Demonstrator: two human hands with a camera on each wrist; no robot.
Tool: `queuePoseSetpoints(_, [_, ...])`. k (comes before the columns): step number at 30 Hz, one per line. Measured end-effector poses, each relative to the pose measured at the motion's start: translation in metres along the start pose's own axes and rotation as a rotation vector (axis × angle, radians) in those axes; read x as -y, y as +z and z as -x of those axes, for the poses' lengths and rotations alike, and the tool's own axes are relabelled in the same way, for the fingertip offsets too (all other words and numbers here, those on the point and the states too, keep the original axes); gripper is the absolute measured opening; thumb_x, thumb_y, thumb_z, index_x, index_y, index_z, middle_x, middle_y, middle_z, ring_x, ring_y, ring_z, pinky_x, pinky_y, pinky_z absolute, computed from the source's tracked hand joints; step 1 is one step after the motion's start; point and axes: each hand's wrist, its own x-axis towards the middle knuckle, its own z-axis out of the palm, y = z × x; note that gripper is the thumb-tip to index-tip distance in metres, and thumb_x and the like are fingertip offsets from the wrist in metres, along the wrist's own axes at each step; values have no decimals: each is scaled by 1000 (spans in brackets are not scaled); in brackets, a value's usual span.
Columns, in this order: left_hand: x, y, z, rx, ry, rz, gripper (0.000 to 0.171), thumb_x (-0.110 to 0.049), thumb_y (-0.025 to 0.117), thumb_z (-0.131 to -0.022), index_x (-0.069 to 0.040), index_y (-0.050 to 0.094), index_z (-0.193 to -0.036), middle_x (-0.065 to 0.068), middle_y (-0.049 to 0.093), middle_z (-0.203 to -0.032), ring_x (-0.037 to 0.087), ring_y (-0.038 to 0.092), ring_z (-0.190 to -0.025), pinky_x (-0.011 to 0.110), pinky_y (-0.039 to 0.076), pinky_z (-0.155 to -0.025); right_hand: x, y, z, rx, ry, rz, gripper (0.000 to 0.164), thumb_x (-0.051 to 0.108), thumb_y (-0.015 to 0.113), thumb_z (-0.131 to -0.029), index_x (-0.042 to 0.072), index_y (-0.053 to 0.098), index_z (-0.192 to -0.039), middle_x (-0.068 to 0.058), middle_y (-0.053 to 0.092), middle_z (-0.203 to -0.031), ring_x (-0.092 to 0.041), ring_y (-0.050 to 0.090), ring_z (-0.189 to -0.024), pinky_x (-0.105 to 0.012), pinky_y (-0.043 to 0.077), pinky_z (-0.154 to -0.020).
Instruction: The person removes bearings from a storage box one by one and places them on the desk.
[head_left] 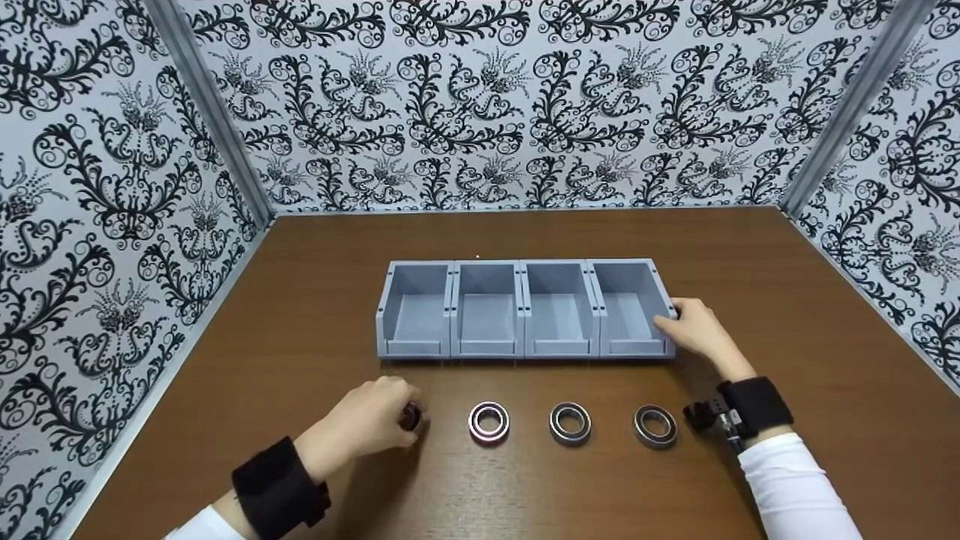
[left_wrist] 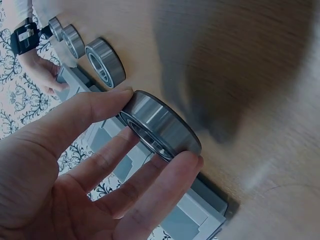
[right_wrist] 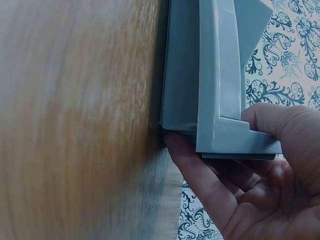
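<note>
My left hand (head_left: pixel 373 416) pinches a metal ball bearing (left_wrist: pixel 162 122) by its outer rim between thumb and fingers, tilted on edge; in the head view the hand mostly hides it. At the right end of the joined grey-blue bins (head_left: pixel 487 349), my right hand (head_left: pixel 697 328) grips the side wall of the last bin, thumb inside and fingers outside. The right wrist view shows its fingers (right_wrist: pixel 200 175) under and along the bin's corner (right_wrist: pixel 235 137). In front of the bins lie three more bearings in a row: one (head_left: pixel 489 423), another (head_left: pixel 570 424) and a third (head_left: pixel 655 427).
The brown wooden table (head_left: pixel 525 495) carries everything. Patterned black-and-white panels (head_left: pixel 525 105) enclose it at the back and sides, with grey metal posts (head_left: pixel 217 112) at the corners. Each bin has a low front lip facing the person.
</note>
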Motion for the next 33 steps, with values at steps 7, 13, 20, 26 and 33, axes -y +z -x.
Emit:
queuePoseSetpoints(7, [1, 4, 2, 7, -7, 18, 26, -11, 74, -62, -8, 67, -87, 7, 65, -85, 20, 60, -74, 33, 45, -57, -1, 0, 1, -1, 0, 4, 42, 19, 51, -84, -7, 56, -117, -27, 64, -104, -21, 64, -78, -26, 46, -64])
queuePoseSetpoints(13, [2, 6, 3, 11, -5, 17, 24, -10, 73, -62, -7, 66, -85, 8, 63, -84, 18, 57, -71, 32, 44, -56, 0, 0, 1, 5, 3, -6, 42, 19, 52, -85, -7, 55, -118, -27, 64, -104, -20, 63, -77, -25, 46, -64])
queuePoseSetpoints(20, [2, 7, 3, 15, 7, 16, 22, -9, 71, -63, -10, 68, -85, 6, 63, -83, 14, 55, -72, 29, 42, -56, 1, -2, 1, 1, 4, -6, 39, 19, 52, -85, -5, 57, -115, -25, 66, -100, -13, 59, -69, -25, 44, -61])
queuePoseSetpoints(26, [2, 10, 4, 18, 11, 18, 20, -8, 71, -62, -13, 68, -82, 4, 63, -82, 12, 53, -72, 28, 40, -55, 1, -1, 2, 21, 15, -2, 42, 19, 51, -85, -6, 55, -118, -26, 64, -105, -21, 61, -80, -25, 44, -65])
queuePoseSetpoints(33, [3, 12, 4, 4, -5, 7, 21, -9, 72, -61, -12, 67, -81, 5, 61, -81, 16, 54, -74, 32, 41, -56, 1, -1, 0, 11, 20, -8, 40, 20, 52, -84, -5, 57, -116, -24, 65, -100, -18, 60, -76, -25, 44, -65])
